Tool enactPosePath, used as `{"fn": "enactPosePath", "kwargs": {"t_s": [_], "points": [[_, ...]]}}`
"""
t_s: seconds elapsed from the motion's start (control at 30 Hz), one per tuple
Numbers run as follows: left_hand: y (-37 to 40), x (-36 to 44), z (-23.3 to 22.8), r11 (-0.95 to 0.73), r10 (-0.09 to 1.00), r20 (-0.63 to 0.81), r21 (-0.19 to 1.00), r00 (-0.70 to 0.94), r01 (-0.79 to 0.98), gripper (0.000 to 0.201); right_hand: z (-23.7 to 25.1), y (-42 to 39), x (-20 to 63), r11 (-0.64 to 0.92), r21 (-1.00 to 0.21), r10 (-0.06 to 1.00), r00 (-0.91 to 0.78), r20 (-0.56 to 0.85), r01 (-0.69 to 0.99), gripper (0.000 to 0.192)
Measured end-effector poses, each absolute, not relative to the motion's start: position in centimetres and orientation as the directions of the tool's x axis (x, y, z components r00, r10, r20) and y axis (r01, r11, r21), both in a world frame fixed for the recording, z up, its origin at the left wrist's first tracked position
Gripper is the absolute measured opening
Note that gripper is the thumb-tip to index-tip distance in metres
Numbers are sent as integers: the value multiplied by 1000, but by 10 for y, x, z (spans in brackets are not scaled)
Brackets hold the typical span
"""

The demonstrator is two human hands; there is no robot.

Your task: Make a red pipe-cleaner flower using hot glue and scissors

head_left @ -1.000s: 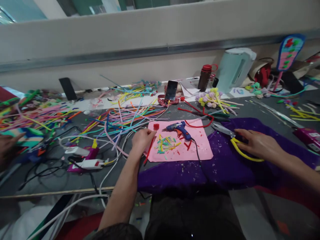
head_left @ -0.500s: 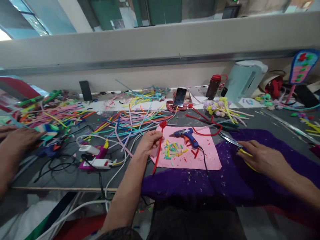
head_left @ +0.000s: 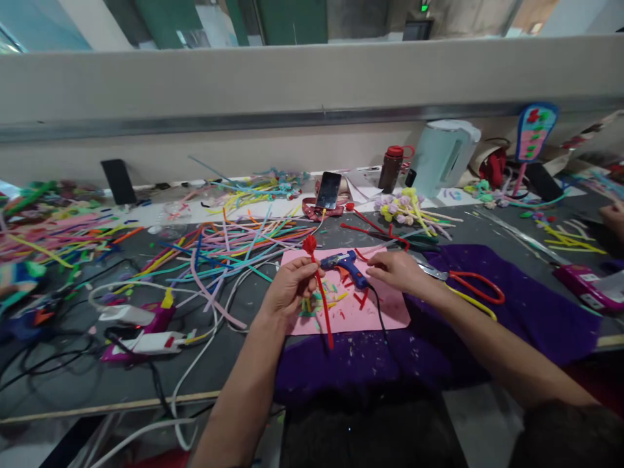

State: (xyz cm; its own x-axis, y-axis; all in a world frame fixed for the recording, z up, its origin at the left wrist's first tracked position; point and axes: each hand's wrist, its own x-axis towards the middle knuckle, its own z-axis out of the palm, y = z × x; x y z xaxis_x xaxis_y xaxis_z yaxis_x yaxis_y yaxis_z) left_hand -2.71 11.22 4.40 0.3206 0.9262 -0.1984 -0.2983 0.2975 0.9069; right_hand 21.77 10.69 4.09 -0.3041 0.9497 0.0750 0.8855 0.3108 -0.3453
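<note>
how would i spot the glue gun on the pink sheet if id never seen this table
On the dark table, find the purple cloth by the near edge, then the pink sheet bordering it. The glue gun lies on that sheet, toward its far edge. Its blue, pistol-shaped body and black cord set it apart from the short coloured pieces scattered around.

Glue gun [head_left: 348, 262] on sheet [head_left: 396, 314] — phone [head_left: 328, 189] behind

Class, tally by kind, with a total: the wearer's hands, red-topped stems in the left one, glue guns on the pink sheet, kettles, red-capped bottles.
Hands: 2 (left hand, right hand)
Red-topped stem: 1
Glue gun on pink sheet: 1
Kettle: 1
Red-capped bottle: 1
Total: 6
</note>
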Motion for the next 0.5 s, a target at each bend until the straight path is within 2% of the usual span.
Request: {"fn": "enactPosePath", "kwargs": {"t_s": [0.13,0.27,0.37,0.5], "points": [[113,-24,35,326,926,-244,903,290,-281,18,36,134,201,220,-299,969,-244,-46,929,37],[111,-24,31,348,920,-267,894,288,-283,18,26,146,187,159,-347,962,-224,-155,924,38],[110,-25,32,360,921,-288,888,263,-287,19,16,151,185,104,-522,965,-212,-151,847,27],[106,-25,36,354,921,-277,889,275,-290,20,5,155,190,31,-779,957,-243,-158,626,22]]}}
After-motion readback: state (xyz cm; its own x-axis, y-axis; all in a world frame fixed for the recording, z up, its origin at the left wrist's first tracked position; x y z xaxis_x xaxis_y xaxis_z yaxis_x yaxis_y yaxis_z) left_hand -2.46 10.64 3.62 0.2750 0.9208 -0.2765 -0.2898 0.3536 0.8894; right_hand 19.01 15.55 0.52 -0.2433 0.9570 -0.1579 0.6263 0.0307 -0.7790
